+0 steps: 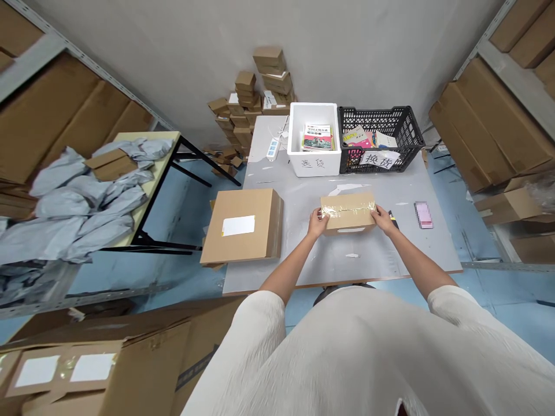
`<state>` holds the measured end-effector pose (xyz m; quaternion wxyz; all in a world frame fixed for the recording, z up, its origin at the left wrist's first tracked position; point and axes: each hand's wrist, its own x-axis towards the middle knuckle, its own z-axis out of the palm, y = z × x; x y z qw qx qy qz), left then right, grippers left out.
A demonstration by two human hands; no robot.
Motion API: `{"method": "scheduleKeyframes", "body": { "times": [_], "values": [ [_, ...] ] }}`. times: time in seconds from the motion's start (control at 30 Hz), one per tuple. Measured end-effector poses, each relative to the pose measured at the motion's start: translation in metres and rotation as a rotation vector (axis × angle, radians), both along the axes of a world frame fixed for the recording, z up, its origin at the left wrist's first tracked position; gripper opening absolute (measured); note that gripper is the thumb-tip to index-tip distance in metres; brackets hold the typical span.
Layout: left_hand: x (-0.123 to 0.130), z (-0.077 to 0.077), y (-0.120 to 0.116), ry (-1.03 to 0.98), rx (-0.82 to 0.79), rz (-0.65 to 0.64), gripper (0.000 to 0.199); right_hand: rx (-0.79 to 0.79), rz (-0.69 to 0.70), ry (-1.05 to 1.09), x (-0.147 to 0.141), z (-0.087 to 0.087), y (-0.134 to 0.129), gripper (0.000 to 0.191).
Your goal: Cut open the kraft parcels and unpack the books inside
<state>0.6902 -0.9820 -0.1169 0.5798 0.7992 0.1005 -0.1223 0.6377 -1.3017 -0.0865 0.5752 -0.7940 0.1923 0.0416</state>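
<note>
Between my two hands is a small cardboard box [348, 211] with shiny clear tape along its top and a white label on its near side. My left hand [318, 222] grips its left end, the thumb on top near the tape. At the right end my right hand [382, 219] holds it the same way. A dark object with a yellow mark [393, 219] lies just beyond the right hand, partly hidden by it. To the left stands a larger cardboard box [240, 248] with a white label, at the table's left edge.
On the grey table [316, 266], a white foam box [314, 163] and a black crate [347, 162] with books stand at the back. A power strip [273, 148] and a phone [424, 215] lie there too. Grey parcels [87, 196] cover a side table. A big carton [147, 370] is at lower left.
</note>
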Motion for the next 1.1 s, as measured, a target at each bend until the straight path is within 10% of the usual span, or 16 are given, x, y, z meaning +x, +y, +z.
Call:
{"method": "scheduleKeyframes", "body": {
  "times": [0.33,0.63,0.8,0.93,1.1],
  "values": [
    [0.0,0.007,0.006,-0.036,-0.015,-0.073,0.062,0.032,-0.025,-0.018,-0.007,0.008,0.0,0.068],
    [0.011,0.021,-0.057,0.016,-0.039,-0.2,0.06,-0.252,-0.155,-0.225,0.014,0.048,-0.036,0.069],
    [0.014,0.051,-0.066,-0.217,0.237,-0.243,0.074,-0.251,-0.114,-0.238,0.01,0.056,-0.025,0.067],
    [0.013,0.088,-0.084,-0.496,0.161,-0.477,0.055,-0.178,-0.03,-0.272,0.016,0.061,0.0,0.069],
    [0.013,0.11,-0.097,-0.587,0.147,-0.478,0.047,-0.207,0.096,-0.335,0.028,0.06,0.025,0.065]
  ]
}}
